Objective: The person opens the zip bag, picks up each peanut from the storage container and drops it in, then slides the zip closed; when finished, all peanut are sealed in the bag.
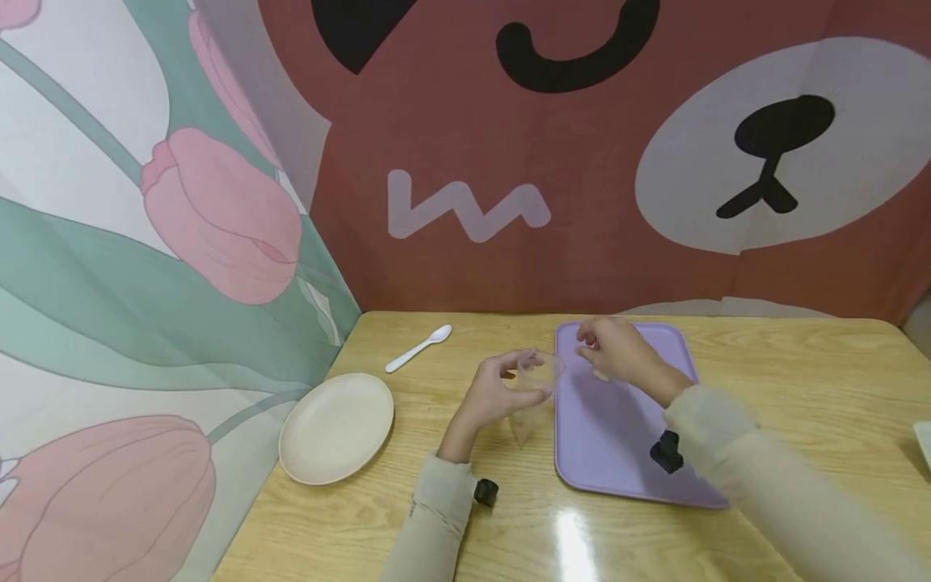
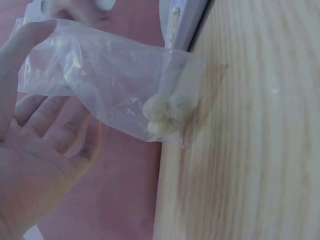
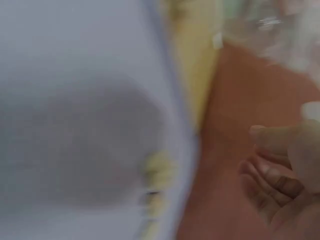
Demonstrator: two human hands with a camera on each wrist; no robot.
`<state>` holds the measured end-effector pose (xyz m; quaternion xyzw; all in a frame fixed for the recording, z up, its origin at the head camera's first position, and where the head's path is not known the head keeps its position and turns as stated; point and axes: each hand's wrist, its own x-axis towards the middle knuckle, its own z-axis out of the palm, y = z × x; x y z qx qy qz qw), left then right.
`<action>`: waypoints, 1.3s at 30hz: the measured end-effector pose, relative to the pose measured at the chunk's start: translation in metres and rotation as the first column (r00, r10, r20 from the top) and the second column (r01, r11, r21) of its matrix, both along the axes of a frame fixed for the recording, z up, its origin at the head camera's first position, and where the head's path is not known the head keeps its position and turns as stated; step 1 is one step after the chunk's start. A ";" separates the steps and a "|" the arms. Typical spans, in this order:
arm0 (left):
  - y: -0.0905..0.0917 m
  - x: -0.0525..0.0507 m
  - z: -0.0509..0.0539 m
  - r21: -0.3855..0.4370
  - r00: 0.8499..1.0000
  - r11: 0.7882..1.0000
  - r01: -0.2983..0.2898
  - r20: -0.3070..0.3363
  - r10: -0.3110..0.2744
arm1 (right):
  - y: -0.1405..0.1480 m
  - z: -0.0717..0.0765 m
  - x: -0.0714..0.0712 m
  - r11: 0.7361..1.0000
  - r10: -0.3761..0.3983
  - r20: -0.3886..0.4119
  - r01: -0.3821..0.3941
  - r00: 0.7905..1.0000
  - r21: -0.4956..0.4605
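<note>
A clear plastic bag [image 1: 524,416] hangs from my left hand [image 1: 489,394], its mouth held wide between thumb and fingers. Several pale round pieces [image 2: 157,108] lie at the bottom of the bag in the left wrist view. Just right of the bag, my right hand [image 1: 617,351] is above the far part of a purple tray [image 1: 611,449]. Its fingers bend loosely, and nothing shows between them in the right wrist view, which is blurred. Several yellowish pieces [image 3: 160,171] sit in a row along the tray's edge; the right hand mostly hides them in the head view.
A cream plate [image 1: 336,428] stands at the left of the wooden table, with a white spoon [image 1: 418,349] beyond it. The edge of a white object [image 1: 924,440] shows at the far right. Printed cloths hang behind and to the left of the table.
</note>
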<state>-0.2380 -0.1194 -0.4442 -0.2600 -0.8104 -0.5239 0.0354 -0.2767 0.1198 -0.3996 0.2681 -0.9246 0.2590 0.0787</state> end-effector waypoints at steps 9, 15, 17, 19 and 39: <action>-0.001 0.005 -0.004 0.016 1.000 1.000 -0.017 0.019 0.017 | 0.023 -0.059 -0.010 0.994 -0.011 0.031 0.008 0.999 0.111; 0.001 0.004 -0.002 0.020 1.000 1.000 0.000 0.014 -0.001 | 0.023 -0.062 -0.011 0.995 -0.013 0.037 0.009 0.999 0.095; 0.002 0.004 -0.002 0.015 1.000 1.000 -0.001 0.016 0.001 | 0.022 -0.062 -0.010 0.996 -0.013 0.038 0.010 0.999 0.092; 0.002 0.005 -0.002 0.015 1.000 1.000 -0.006 0.021 0.006 | 0.022 -0.061 -0.011 0.996 -0.006 0.036 0.003 0.999 0.086; 0.000 0.001 -0.001 -0.023 1.000 1.000 -0.013 0.012 0.013 | -0.006 0.024 0.005 0.994 0.040 -0.006 -0.040 0.999 -0.100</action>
